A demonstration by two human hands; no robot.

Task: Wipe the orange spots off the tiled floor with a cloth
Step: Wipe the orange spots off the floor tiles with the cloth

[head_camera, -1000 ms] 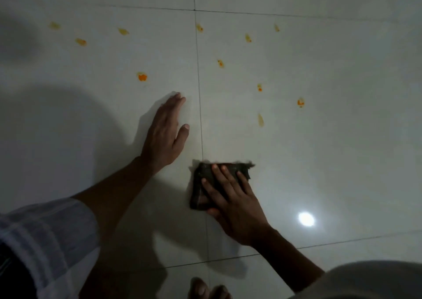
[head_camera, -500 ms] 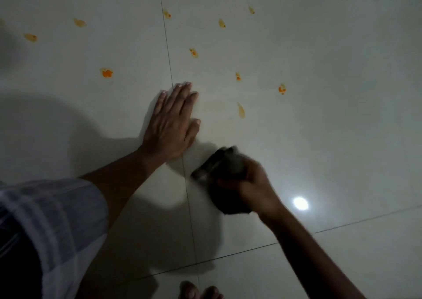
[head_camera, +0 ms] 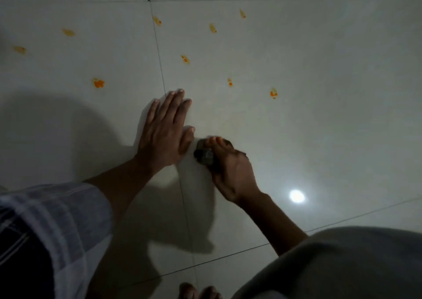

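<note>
Bunched up now rather than spread flat, the dark cloth (head_camera: pixel 204 156) has moved close to the left thumb. At left, a plaid sleeve (head_camera: pixel 54 228); the left hand (head_camera: pixel 164 132) lies flat on the tiled floor (head_camera: pixel 331 107), fingers straight. Just right, the right hand (head_camera: pixel 230 171) curls its grip around the cloth. Orange spots (head_camera: pixel 98 83) remain beyond both hands.

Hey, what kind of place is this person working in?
Probably an indoor room at home, dimly lit. The glossy tiled floor with thin grout lines mirrors a round ceiling light, and bare toes show at the bottom edge.
</note>
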